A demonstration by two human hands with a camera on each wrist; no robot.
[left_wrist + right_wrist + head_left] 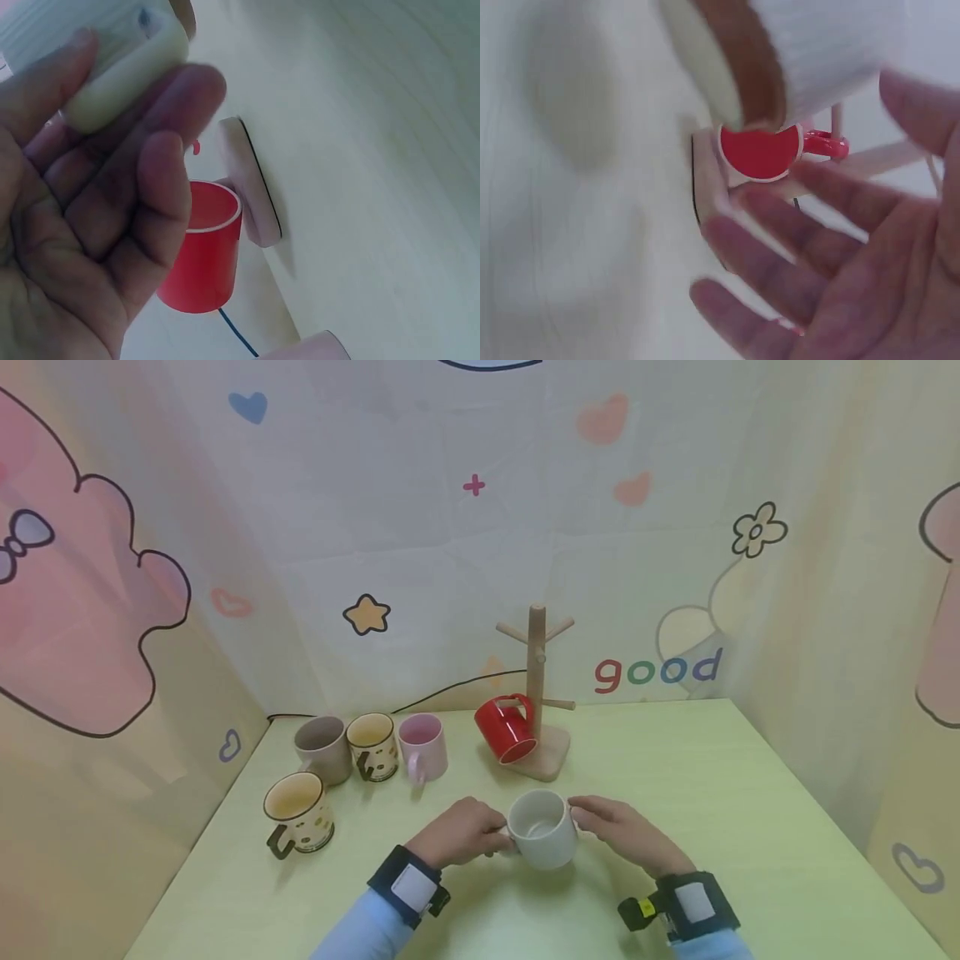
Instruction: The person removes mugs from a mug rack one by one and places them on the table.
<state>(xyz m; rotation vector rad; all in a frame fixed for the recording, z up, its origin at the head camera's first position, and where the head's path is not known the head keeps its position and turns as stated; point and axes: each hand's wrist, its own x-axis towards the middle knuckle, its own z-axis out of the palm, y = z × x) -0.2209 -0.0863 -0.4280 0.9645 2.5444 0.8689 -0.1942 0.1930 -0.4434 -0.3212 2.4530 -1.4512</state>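
A white mug (546, 845) is held above the table in front of me, its mouth facing up toward the head camera. My left hand (463, 832) grips its handle from the left, thumb pressed against the handle (127, 90) in the left wrist view. My right hand (622, 831) is at the mug's right side with fingers spread and fairly straight, fingertips right by the wall. In the right wrist view the mug's ribbed side (825, 52) shows a brown band near its bottom. Behind it, a red mug (501, 733) hangs tilted from a peg of a wooden mug tree (536, 668).
Toward the back left stand a grey-brown mug (324, 752), a spotted cream mug (382, 760) and a pink mug (423, 752). Another spotted cream mug (307, 827) stands nearer. A printed cloth (420, 527) hangs behind the table (750, 860), and a dark cord (457, 682) runs along the back.
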